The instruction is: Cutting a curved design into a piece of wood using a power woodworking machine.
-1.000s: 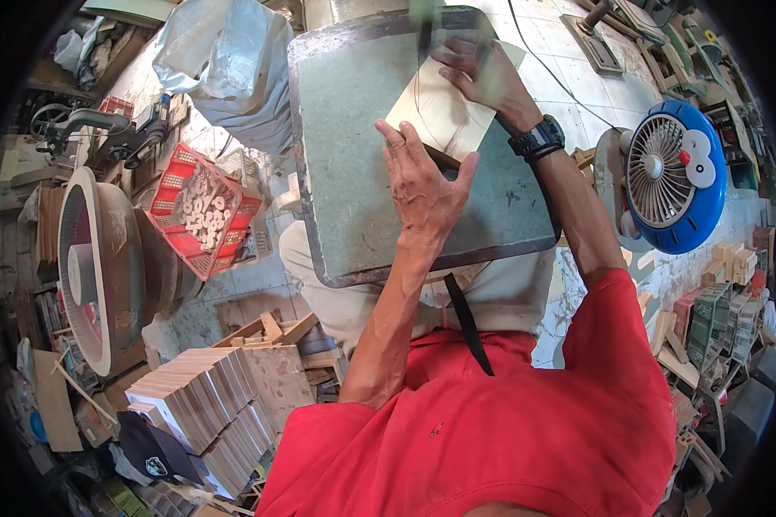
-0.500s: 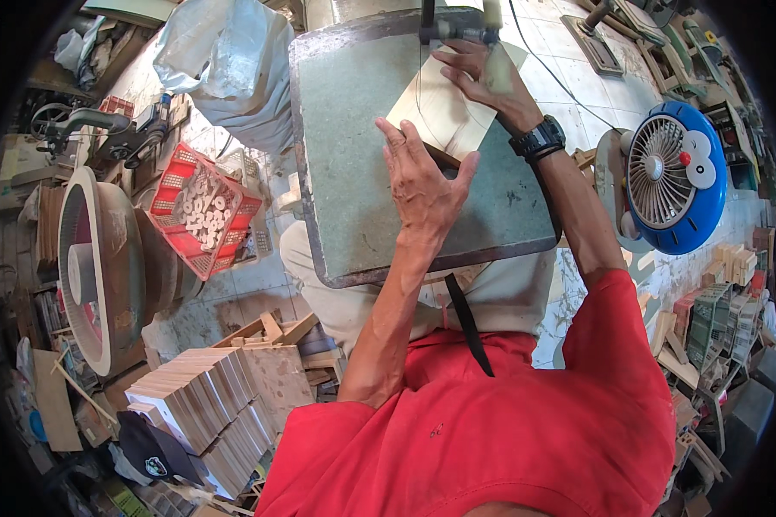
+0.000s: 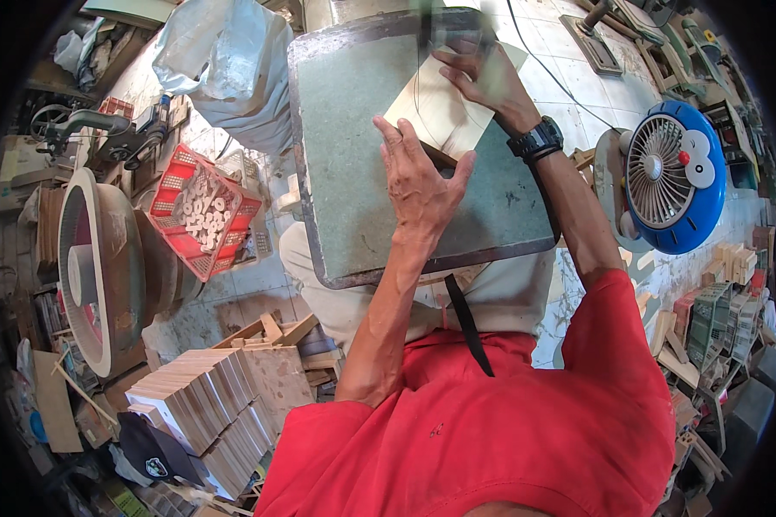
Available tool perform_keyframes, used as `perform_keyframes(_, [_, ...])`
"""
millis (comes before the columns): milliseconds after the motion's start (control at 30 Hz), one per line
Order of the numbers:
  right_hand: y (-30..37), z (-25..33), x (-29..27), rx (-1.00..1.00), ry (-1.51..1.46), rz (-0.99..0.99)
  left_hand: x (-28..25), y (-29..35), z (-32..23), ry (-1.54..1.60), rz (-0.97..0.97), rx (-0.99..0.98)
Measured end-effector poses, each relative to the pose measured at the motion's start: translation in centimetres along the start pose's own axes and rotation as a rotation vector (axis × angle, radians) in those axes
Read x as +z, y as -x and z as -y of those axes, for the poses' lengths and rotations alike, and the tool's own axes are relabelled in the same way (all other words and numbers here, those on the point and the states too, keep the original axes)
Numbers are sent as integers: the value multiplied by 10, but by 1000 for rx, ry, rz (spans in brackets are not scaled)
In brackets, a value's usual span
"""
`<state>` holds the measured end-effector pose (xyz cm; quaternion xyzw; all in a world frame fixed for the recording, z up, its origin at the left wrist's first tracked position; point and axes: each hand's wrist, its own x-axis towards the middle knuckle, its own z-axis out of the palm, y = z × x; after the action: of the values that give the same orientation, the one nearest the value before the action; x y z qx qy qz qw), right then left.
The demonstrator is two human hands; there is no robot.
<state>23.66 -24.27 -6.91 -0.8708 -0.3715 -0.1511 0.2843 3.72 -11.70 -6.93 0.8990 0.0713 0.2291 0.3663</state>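
Observation:
A pale, flat wooden board point(image 3: 444, 108) with thin curved lines on its face lies slanted on a green-grey machine table point(image 3: 358, 181) with a dark rim. My left hand point(image 3: 418, 185) spans its near end, fingers at the left corner and thumb at the right. Along the far right side, my right hand point(image 3: 487, 82) grips the board, thumb and forefinger over its top. A dark upright machine part point(image 3: 426, 30) stands at the board's far end, smeared by motion; it blurs part of my right hand and hides where it meets the wood.
Left of the table are a red plastic basket point(image 3: 168, 202) of small pale pieces and a large round wheel-like machine part point(image 3: 82, 276). Stacked boards point(image 3: 194, 396) stand at lower left. A blue fan point(image 3: 672, 177) is at right, with a cable point(image 3: 560, 82) near the table.
My left hand and the near end of the board have shifted very slightly left and away from me. The machine part at the far end is blurred differently.

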Motion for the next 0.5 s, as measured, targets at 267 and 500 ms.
perform_keyframes(267, [6, 6, -6, -96, 188, -76, -7, -3, 5, 30, 42, 15])
perform_keyframes(500, [6, 7, -5, -19, -4, -66, -6, -5, 9, 39, 67, -9])
